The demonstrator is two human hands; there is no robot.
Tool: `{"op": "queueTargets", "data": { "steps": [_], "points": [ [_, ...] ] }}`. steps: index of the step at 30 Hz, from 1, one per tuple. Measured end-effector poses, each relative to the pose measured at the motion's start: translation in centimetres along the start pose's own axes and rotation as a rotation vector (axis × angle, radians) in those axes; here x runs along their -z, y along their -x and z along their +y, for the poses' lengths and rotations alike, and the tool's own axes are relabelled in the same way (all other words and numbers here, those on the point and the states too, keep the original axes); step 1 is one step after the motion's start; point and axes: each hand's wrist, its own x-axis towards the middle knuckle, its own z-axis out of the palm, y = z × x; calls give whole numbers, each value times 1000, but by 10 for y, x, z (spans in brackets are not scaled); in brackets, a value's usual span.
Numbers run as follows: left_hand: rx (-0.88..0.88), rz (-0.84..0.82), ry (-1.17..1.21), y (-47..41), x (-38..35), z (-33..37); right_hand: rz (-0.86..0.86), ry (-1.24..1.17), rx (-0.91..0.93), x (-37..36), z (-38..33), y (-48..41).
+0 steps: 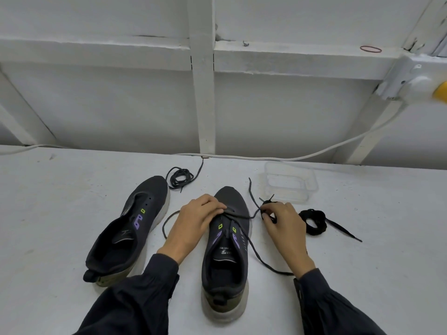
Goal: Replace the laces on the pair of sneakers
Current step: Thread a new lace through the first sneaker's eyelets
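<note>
Left hand (196, 221) pinches the lace (242, 216) at the far eyelets of the right sneaker (227, 269). Right hand (285, 226) grips the same lace just right of it. Left sneaker (128, 228) lies unlaced on the tabletop (60, 213).

A plain workshop station is suggested by a white-painted bench (72, 189), backed at the far side by white frame beams (204, 97), with a cable (338, 151) run to a mounted box (408, 78) far right.
</note>
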Motion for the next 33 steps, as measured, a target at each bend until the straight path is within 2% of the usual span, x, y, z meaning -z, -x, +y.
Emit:
{"op": "queueTargets", "data": {
  "steps": [4, 6, 10, 14, 17, 21, 24, 26, 31, 33],
  "points": [
    [49, 45, -3, 6, 3, -3, -149, -387, -55, 28, 6, 2],
    [146, 67, 14, 17, 7, -8, -282, -435, -82, 46, 15, 6],
    [362, 43, -8, 47, 15, -20, -520, -128, -190, 68, 42, 14],
    [417, -42, -34, 63, 19, -29, -655, 157, -237, 72, 47, 18],
    [441, 5, 8, 59, 18, -27, -564, 185, -185, 67, 37, 17],
    [466, 133, 52, 38, 9, -23, -402, -21, -79, 46, 12, 10],
    [487, 171, 63, 14, 2, -26, -331, 49, -50, 18, -3, 4],
    [498, 131, 28, -4, -1, -34, -286, 125, -34, 0, -8, 1],
    [522, -150, -173, -41, -10, -52, -261, 177, -82, -14, -8, -5],
    [532, -184, -226, -47, -13, -55, -258, 215, -67, -14, -9, -4]
  ]
}}
